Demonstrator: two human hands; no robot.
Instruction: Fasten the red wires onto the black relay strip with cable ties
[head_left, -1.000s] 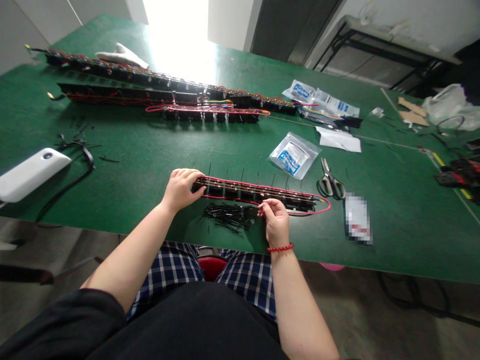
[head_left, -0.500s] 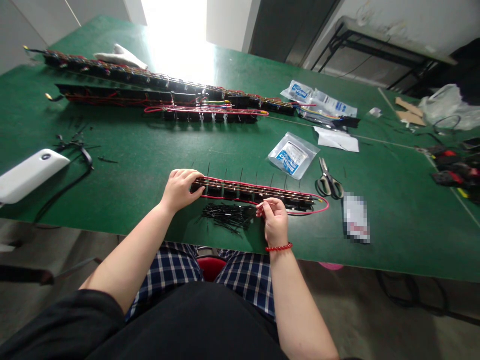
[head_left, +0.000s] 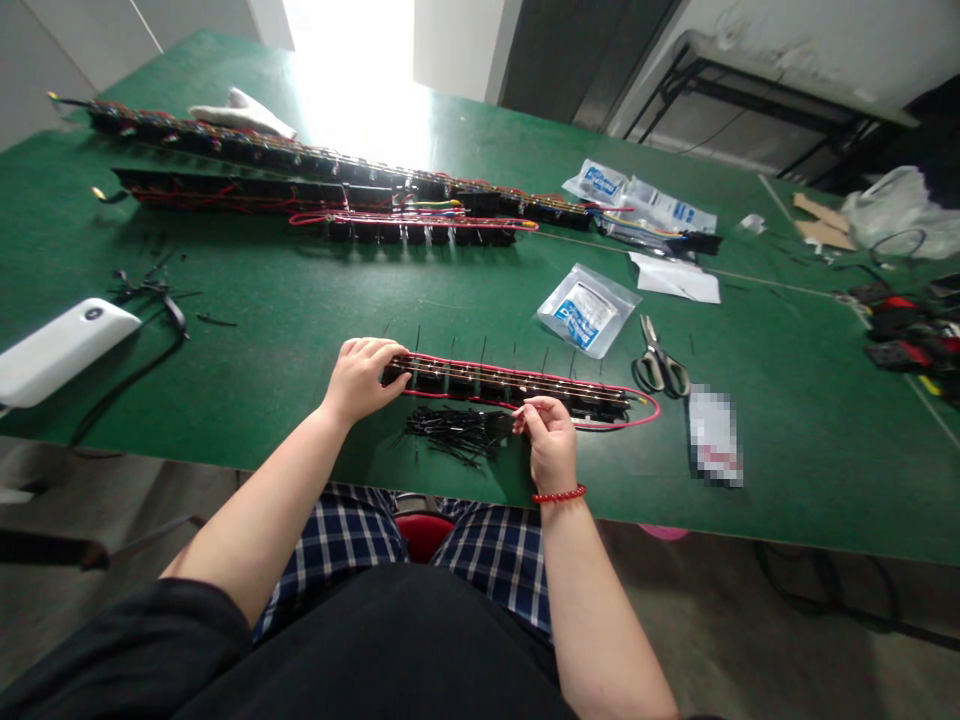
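Observation:
A narrow black strip [head_left: 495, 382] lies lengthwise in front of me, with metal rods along its top and a red wire [head_left: 651, 400] looped around it. Thin black cable ties [head_left: 482, 350] stick up along its far side. My left hand [head_left: 364, 378] is closed over the strip's left end, thumb in front. At the near edge, right of the middle, my right hand [head_left: 551, 432] pinches the red wire between thumb and fingers; the fingertips partly hide it. Between my hands, close to me, is a pile of loose black cable ties [head_left: 456, 434].
Scissors [head_left: 657, 365] and a blurred packet [head_left: 715, 435] lie to the right. Beyond the strip is a clear plastic bag [head_left: 587, 310]. Longer wired strips [head_left: 247, 190] stretch across the back. A white device [head_left: 64, 350] with a black cable sits at the left.
My right fingers have shifted very slightly at the strip's near edge. My left hand and the strip look the same.

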